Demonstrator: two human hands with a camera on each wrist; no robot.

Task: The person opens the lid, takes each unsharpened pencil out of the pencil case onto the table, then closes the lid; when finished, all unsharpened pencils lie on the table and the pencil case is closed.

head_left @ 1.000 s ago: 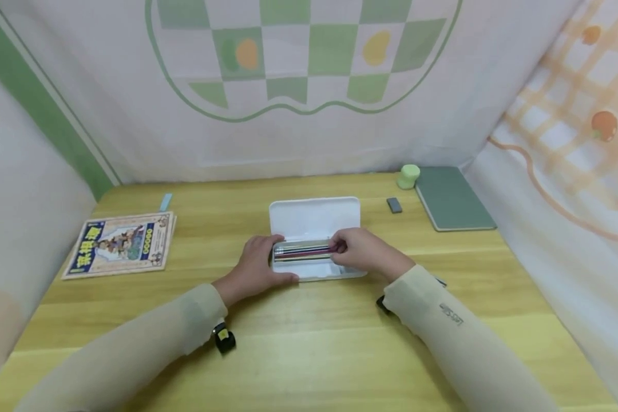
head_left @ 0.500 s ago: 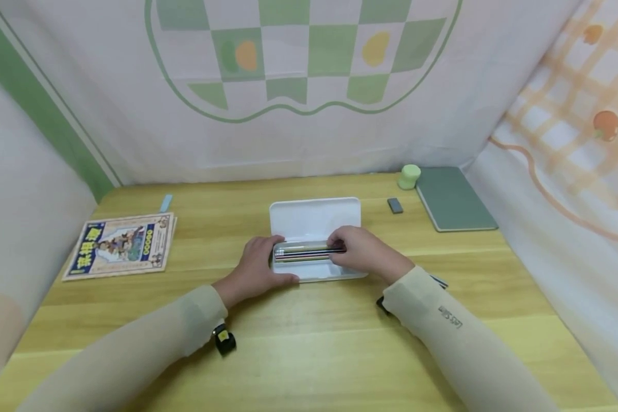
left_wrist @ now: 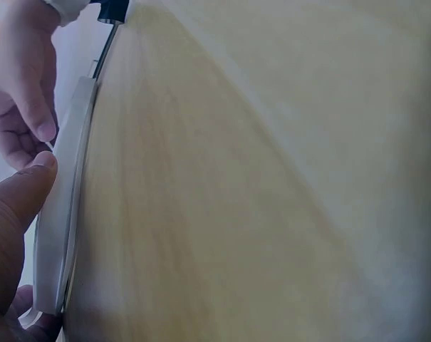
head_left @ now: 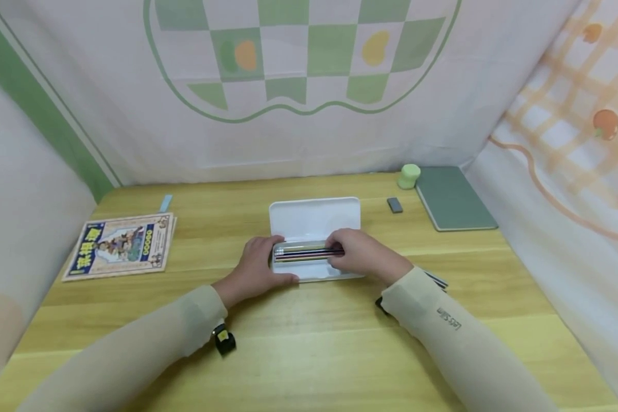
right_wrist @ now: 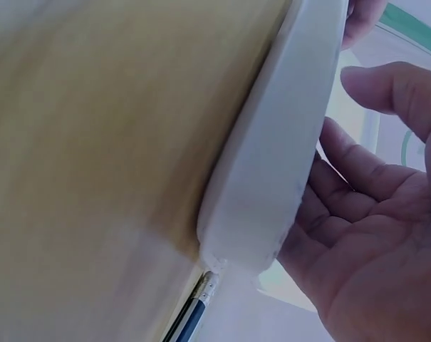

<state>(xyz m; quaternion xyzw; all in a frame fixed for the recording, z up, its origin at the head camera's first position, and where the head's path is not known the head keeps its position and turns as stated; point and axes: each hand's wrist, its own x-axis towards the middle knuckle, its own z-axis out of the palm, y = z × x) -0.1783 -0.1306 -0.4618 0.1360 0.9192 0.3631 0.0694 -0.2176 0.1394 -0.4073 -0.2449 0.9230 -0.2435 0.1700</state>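
Observation:
A white pencil case [head_left: 314, 217] stands with its lid raised, and several striped pencils [head_left: 306, 253] lie lengthwise in its tray. At its left end my left hand [head_left: 257, 263] grips the case, thumb along the front wall and fingers behind. My right hand [head_left: 357, 252] reaches into the right half, fingers at the pencils' right ends. Seen from the right wrist, that hand's thumb stands apart from its loosely bent fingers [right_wrist: 357, 164], with nothing visible between them. The case wall [right_wrist: 272, 142] hides some fingertips there.
More striped pencils [head_left: 436, 280] lie on the table, partly under my right sleeve. A grey eraser [head_left: 394, 205], a light green object [head_left: 408, 177] and a green notebook [head_left: 455, 198] sit back right. Booklets [head_left: 121, 246] and a pale blue strip [head_left: 166, 203] lie left.
A dark red pencil pinched by my right hand has come down among the others in the tray. The right hand has shifted slightly left; the left hand has stayed on the case.

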